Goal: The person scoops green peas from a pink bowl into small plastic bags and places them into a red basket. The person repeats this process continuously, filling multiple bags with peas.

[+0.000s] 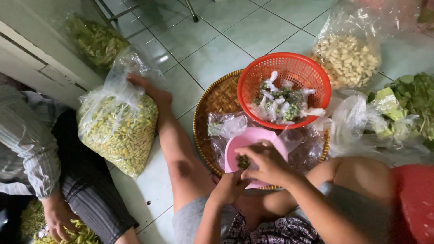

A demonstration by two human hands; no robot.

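Note:
I sit on a tiled floor with a pink bowl (pixel 253 138) in front of me on a round woven tray (pixel 216 101). My right hand (pixel 264 160) reaches over the bowl, its fingers pinched on small green peppercorns (pixel 243 161) inside it. My left hand (pixel 230 185) grips the bowl's near rim from below. Beyond the bowl a red plastic basket (pixel 312 74) holds several small clear bags of green peppercorns. A crumpled clear bag (pixel 228 126) lies beside the bowl on the tray.
A big clear bag of yellow-green buds (pixel 120 129) stands by my left leg. Another person (pixel 36 153) sits at left, a hand in more buds (pixel 77 235). A bag of peeled garlic (pixel 348 58) and leafy greens (pixel 413 101) lie at right.

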